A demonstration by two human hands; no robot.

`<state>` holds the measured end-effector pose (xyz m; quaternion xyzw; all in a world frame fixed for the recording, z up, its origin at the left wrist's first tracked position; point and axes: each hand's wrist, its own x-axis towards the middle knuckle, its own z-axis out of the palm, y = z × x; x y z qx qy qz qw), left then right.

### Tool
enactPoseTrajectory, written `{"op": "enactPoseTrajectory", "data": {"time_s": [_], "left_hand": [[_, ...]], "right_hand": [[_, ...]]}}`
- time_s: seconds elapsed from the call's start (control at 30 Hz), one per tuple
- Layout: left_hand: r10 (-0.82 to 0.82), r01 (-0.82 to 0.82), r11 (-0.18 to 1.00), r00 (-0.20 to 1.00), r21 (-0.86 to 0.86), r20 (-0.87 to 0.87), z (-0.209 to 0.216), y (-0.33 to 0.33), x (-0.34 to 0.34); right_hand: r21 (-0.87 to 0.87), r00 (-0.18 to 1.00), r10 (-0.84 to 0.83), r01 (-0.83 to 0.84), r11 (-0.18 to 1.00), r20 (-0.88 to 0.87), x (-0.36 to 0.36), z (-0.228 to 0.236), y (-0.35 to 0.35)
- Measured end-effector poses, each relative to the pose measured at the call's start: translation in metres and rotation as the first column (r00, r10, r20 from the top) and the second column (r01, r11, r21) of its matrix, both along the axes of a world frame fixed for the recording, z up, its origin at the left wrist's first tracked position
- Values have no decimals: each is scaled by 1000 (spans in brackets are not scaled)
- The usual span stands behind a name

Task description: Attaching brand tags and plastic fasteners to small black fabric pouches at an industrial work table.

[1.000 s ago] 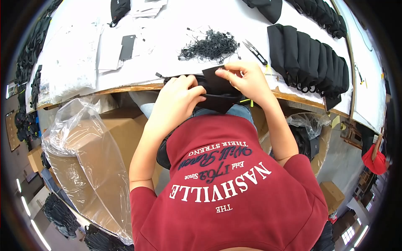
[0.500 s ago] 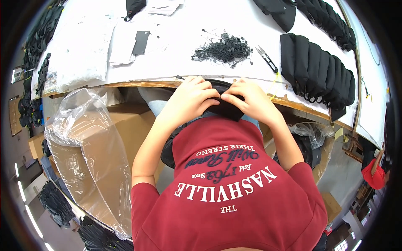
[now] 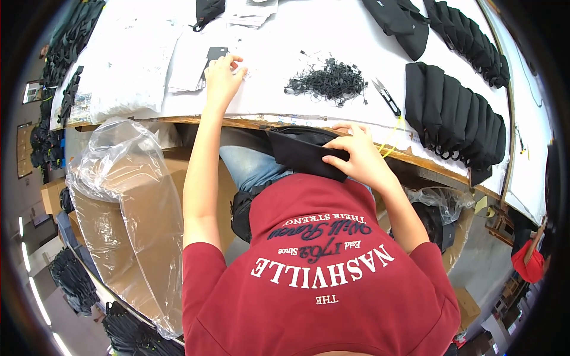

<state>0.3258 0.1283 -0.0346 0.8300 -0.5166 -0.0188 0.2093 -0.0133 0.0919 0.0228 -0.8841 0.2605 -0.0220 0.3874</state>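
My left hand (image 3: pixel 223 80) is stretched out over the table, its fingers apart beside a small stack of black cards (image 3: pixel 215 53). White cards (image 3: pixel 183 80) lie under and next to them. Whether the fingertips touch a card I cannot tell. Over my lap, against the table's front edge, my right hand (image 3: pixel 358 153) grips a flat black fabric pouch (image 3: pixel 303 151) by its right end, thumb in front. A zipper seems to run along the pouch's upper side. Beyond it lies a tangled heap of black tag strings (image 3: pixel 329 80).
Thread snips (image 3: pixel 387 98) lie right of the strings. A row of black pouches (image 3: pixel 454 113) stands at the right, with more black bags (image 3: pixel 401 26) behind. Clear plastic bags (image 3: pixel 127 71) cover the table's left. Below stands a plastic-lined cardboard box (image 3: pixel 133 237).
My left hand has let go of the pouch and moved forward and left to the cards. My right hand keeps hold of the pouch, which now shows more fully.
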Motion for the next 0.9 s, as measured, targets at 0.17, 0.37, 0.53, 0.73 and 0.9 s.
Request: {"op": "enactPoseTrajectory", "data": {"time_s": [0.17,0.37,0.53,0.73,0.9], "left_hand": [[16,-38,990,986,-133,-164,4,3,-5],[-167,21,939,900,-342,-402,50,10,-63],[-429,287,878,826,-383,-365,86,43,-118],[-281,95,894,880,-438,-382,85,59,-124],[-348,-520,732,271,-440,-898,47,79,-141]], "right_hand": [[-16,995,72,-72,997,70,3,-2,-1],[-105,984,114,-100,989,138,7,0,-1],[-195,969,63,-15,981,241,14,11,-3],[-257,955,17,62,965,295,21,23,-5],[-173,918,-94,172,970,386,29,28,-2]]}}
